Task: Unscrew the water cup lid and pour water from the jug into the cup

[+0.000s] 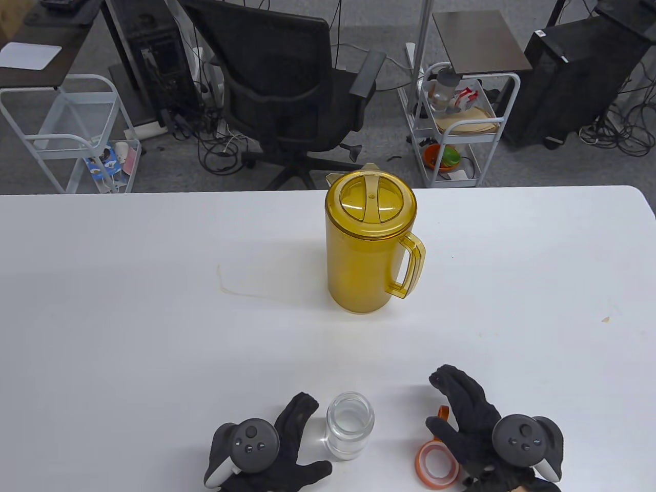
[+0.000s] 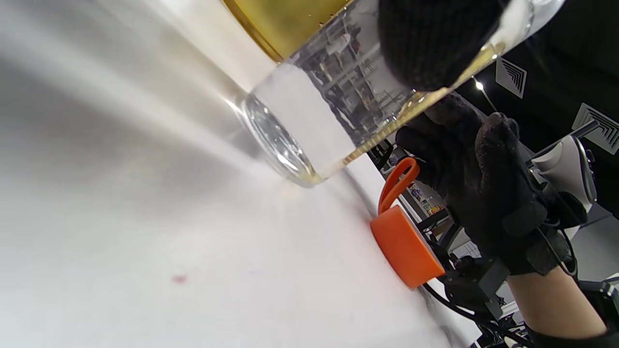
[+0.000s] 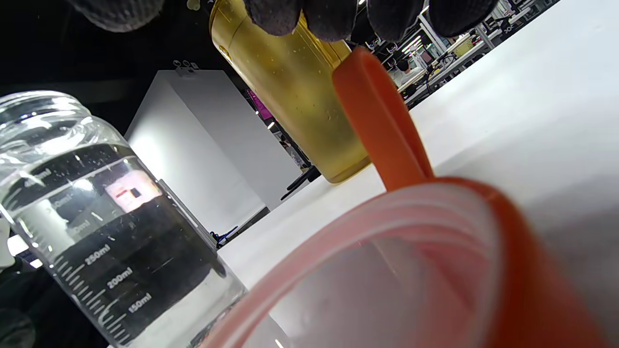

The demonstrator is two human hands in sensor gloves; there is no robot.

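Cup uncapped at the table's near edge; jug upright mid-table, lidded.
Clear graduated cup (image 1: 350, 424) stands open; orange lid (image 1: 436, 462) lies just right. Left hand (image 1: 277, 446) flanks cup, fingers straight, released. Right hand (image 1: 474, 425) hovers above lid, relaxed, grasping nothing. Amber jug (image 1: 366, 241) contents indiscernible.

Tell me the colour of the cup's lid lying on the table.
Orange, with an orange loop strap; the lid shows best in the left wrist view.

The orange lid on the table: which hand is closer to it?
The right hand. It hangs over the orange lid, which lies on the table with its open side up. The left hand is on the far side of the glass cup, beside the cup.
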